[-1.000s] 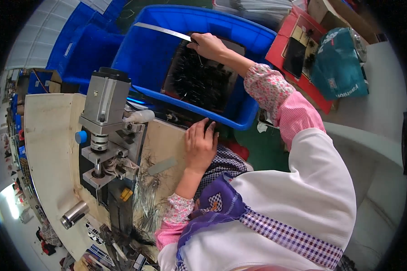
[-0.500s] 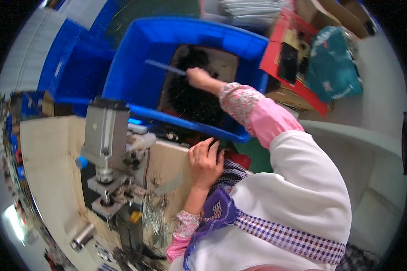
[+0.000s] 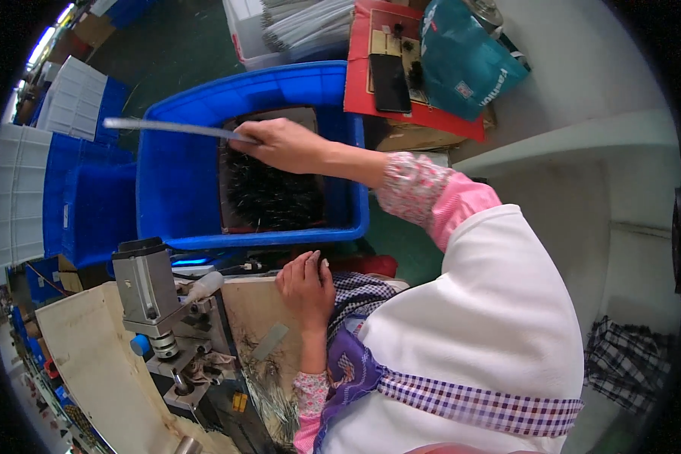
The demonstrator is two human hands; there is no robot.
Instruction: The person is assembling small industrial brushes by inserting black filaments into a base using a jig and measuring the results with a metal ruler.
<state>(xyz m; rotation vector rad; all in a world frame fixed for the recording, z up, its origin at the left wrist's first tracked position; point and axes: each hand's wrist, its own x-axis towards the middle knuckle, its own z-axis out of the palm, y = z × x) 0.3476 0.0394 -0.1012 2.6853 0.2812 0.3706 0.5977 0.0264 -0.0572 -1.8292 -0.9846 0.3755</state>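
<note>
Strip in right hand now extends past blue bin.

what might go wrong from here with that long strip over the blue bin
The strip is held near one end, so its long free end, reaching past the bin, might swing and catch something or twist the right hand's grip.
The phone lies near the edge of the red board beside the bin; a bump might knock it off.
</note>
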